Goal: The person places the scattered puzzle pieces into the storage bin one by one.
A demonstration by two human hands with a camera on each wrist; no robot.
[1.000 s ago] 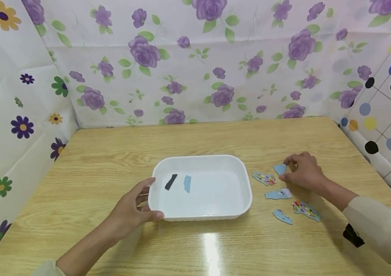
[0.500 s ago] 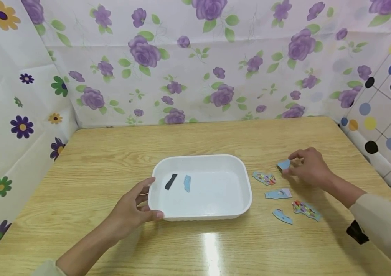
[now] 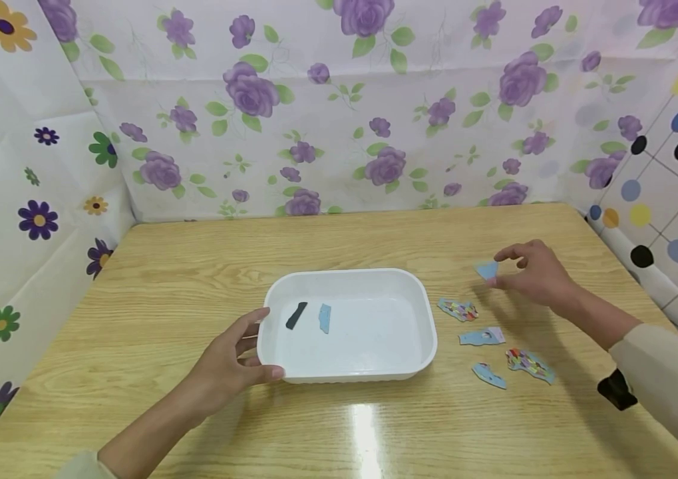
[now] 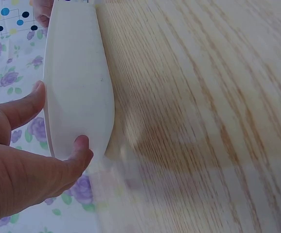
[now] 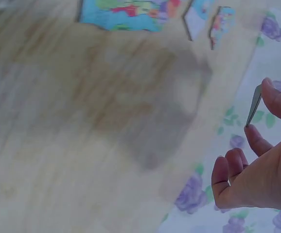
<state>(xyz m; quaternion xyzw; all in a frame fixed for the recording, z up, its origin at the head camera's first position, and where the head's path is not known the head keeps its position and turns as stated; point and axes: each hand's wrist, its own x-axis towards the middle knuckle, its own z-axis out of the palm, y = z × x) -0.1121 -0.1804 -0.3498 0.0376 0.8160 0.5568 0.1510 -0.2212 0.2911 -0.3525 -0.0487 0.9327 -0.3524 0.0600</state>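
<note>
My right hand (image 3: pixel 535 276) is raised over the right side of the wooden table. Between its thumb and index finger it pinches a light blue puzzle piece (image 3: pixel 486 270), seen nearly edge-on in the right wrist view. My left hand (image 3: pixel 225 362) grips the left end of a white plastic tray (image 3: pixel 374 342), thumb at the near corner and fingers along the side. Inside the tray lie a black puzzle piece (image 3: pixel 297 315) and a small light blue puzzle piece (image 3: pixel 325 319). Right of the tray are several loose pieces, among them a multicoloured piece (image 3: pixel 458 309) and a blue piece with a pale end (image 3: pixel 482 336).
Nearer the front lie another multicoloured piece (image 3: pixel 530 365) and a curved blue piece (image 3: pixel 489 376). Below the right forearm is a black object (image 3: pixel 617 390), partly hidden by the sleeve. Flowered sheeting (image 3: pixel 315 133) stands behind the wooden table (image 3: pixel 213 259).
My right hand has lifted the light blue puzzle piece and moved up and slightly away from the other pieces. The left hand and the tray have stayed in place.
</note>
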